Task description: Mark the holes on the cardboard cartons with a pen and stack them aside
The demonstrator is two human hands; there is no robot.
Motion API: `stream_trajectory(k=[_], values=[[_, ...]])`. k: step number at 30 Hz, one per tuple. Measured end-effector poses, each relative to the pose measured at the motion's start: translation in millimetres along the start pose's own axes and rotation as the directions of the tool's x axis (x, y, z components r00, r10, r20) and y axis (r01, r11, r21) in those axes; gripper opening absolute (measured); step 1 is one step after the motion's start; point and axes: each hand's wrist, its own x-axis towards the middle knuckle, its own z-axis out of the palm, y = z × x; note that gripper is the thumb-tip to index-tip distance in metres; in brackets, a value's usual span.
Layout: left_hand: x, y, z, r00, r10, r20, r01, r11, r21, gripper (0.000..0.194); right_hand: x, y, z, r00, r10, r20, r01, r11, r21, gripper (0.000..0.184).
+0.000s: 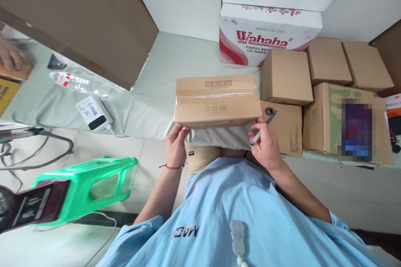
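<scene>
Blue shirt (209,194) beside taped, printed brown carton (217,101)

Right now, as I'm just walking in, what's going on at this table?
Someone in a blue shirt has both hands at a closed cardboard box by the near edge of the table. The left hand is at its near left corner; the right hand, also holding a pen, is at the near right. More brown boxes sit to the right, and a plastic bottle lies to the left.
</scene>
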Motion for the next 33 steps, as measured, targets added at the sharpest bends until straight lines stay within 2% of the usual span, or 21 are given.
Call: stream_trajectory(k=[3, 6, 9, 12, 16, 19, 21, 24, 26, 28, 31, 33], values=[[-9.9, -0.5, -3.2, 1.000, -0.013, -0.013, 0.013, 1.000, 0.019, 0.028, 0.3, -2.4, -4.2, 1.000, 0.006, 0.011, -0.006, 1.000, -0.010, 0.018], [-16.7, 20.7, -9.6, 0.999, 0.000, -0.043, 0.000, 1.000, 0.007, 0.027, 8.5, -11.7, -19.9, 0.999, 0.027, -0.023, -0.024, 0.993, 0.111, 0.016], [-20.3, 47.3, -12.2, 0.996, 0.076, -0.053, -0.076, 0.997, 0.003, 0.030, 21.1, -19.6, -36.6, 0.999, 0.019, -0.040, -0.007, 0.963, 0.270, 0.019], [-20.7, 59.2, -9.1, 0.990, 0.136, -0.035, -0.134, 0.990, 0.048, 0.029, 29.7, -20.0, -40.3, 0.999, 0.028, -0.016, -0.021, 0.943, 0.331, 0.024], [-17.3, 48.3, -5.9, 0.991, 0.130, 0.007, -0.130, 0.991, 0.030, 0.034, 24.6, -12.7, -27.7, 0.998, 0.066, 0.017, -0.067, 0.916, 0.395, 0.023], [-12.9, 33.8, -10.3, 0.995, 0.092, -0.026, -0.093, 0.995, -0.021, 0.033, 11.0, -10.4, -24.1, 0.989, 0.121, -0.086, -0.078, 0.915, 0.397, 0.026], [-11.0, 26.0, -15.0, 0.998, 0.057, -0.039, -0.058, 0.998, -0.014, 0.030, 1.7, -11.9, -28.7, 0.980, 0.152, -0.125, -0.112, 0.952, 0.286, 0.026], [-15.6, 22.7, -19.2, 0.999, 0.046, -0.028, -0.046, 0.999, 0.002, 0.031, -8.9, -14.1, -39.8, 0.981, 0.191, -0.032, -0.188, 0.979, 0.080, 0.024], [-25.7, 29.5, -18.0, 0.997, 0.072, 0.031, -0.072, 0.997, 0.002, 0.035, -12.6, -11.7, -45.7, 0.980, 0.199, -0.010, -0.199, 0.980, 0.009, 0.027], [-39.2, 44.0, -13.5, 0.981, 0.129, 0.145, -0.133, 0.991, 0.022, 0.038, -12.8, -4.8, -49.5, 0.975, 0.207, -0.084, -0.209, 0.978, -0.014, 0.031], [-56.6, 71.9, -2.6, 0.918, 0.244, 0.313, -0.281, 0.956, 0.079, 0.039, -7.5, 8.6, -52.8, 0.949, 0.258, -0.180, -0.262, 0.965, 0.006, 0.035], [-61.7, 85.3, 4.0, 0.880, 0.306, 0.363, -0.357, 0.930, 0.083, 0.040, -2.3, 14.1, -54.3, 0.937, 0.293, -0.188, -0.294, 0.956, 0.027, 0.037]])
